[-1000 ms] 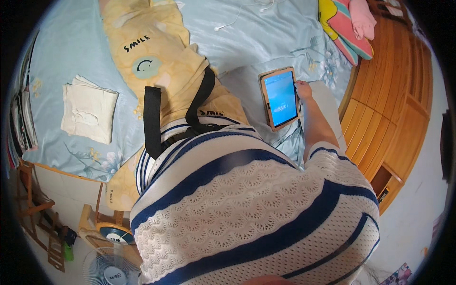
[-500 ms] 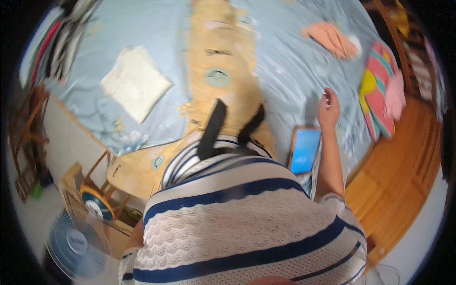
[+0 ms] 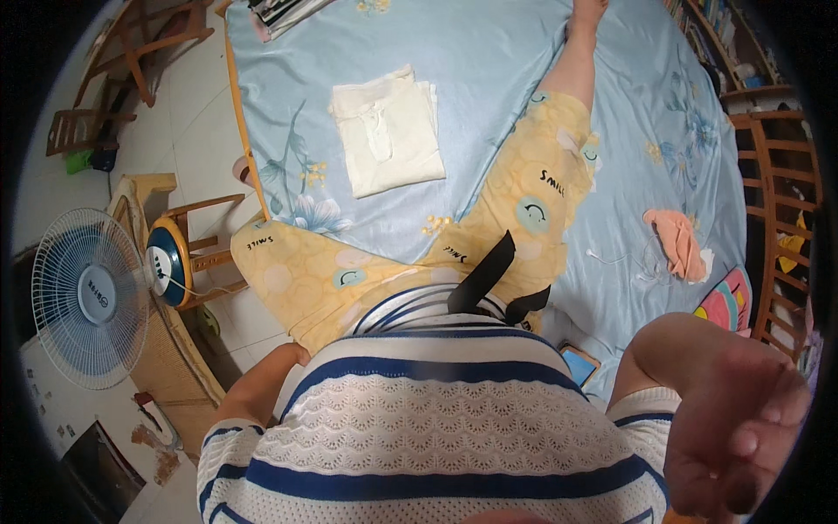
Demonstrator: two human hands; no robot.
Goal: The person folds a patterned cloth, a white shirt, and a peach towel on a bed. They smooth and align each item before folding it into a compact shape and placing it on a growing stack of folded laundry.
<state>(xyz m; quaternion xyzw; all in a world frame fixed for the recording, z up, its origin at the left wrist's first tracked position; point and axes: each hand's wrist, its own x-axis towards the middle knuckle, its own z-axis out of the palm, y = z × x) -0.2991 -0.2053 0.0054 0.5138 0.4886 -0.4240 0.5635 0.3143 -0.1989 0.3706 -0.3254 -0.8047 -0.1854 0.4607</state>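
My right hand [image 3: 742,428] is raised close at the lower right, its fingers curled and partly blurred; what they hold, if anything, cannot be made out. Little shows of my left hand [image 3: 299,354], low beside my left hip, its fingers hidden. Yellow patterned trousers [image 3: 532,175] cover my legs on the bed, with black straps [image 3: 484,275] lying over my lap. A folded cream garment [image 3: 388,140] lies flat on the blue sheet [image 3: 288,79], left of my outstretched leg. Beside my right hip, a phone [image 3: 579,362] is partly hidden by my striped top.
A peach cloth [image 3: 676,244] lies on the right side of the bed near a colourful cushion [image 3: 729,301]. Wooden slats [image 3: 781,236] border that side. At left stand a fan [image 3: 96,293], a round blue-and-yellow device [image 3: 170,262] and wooden chairs [image 3: 135,52].
My right hand has risen from beside the phone toward the camera. The view has turned, so the folded garment appears farther right and my bare foot now shows at the top.
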